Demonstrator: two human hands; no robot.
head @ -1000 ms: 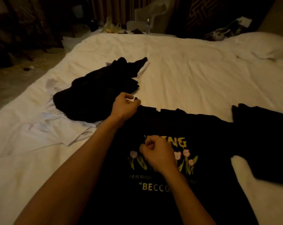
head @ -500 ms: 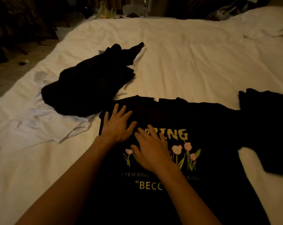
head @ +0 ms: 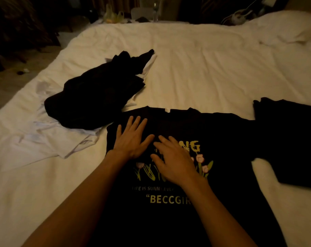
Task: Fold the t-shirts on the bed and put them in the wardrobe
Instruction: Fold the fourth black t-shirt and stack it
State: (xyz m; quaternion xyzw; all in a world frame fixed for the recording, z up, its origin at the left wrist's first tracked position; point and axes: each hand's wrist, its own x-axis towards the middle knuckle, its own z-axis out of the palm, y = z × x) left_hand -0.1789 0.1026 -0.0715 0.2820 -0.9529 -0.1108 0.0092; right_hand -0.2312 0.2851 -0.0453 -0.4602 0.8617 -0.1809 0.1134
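Note:
A black t-shirt (head: 222, 136) with yellow lettering and pink tulips lies face up on the white bed (head: 204, 65), its collar pointing away from me. My left hand (head: 131, 138) lies flat on its upper left chest with fingers spread. My right hand (head: 174, 161) rests flat on the print just beside it. The shirt's right sleeve (head: 290, 139) spreads out toward the right edge. A crumpled black garment (head: 96, 97) lies to the upper left, on top of a white garment (head: 49, 139).
A pillow (head: 290, 27) sits at the bed's far right corner. Beyond the far edge stand a chair (head: 147, 11), a bottle (head: 155, 13) and a yellowish bag (head: 113, 15). Bare floor (head: 14, 77) runs along the bed's left side.
One second ago both hands pinched the shirt, the left at the collar. They have since let go and now lie flat and spread on the chest. The camera has tilted slightly.

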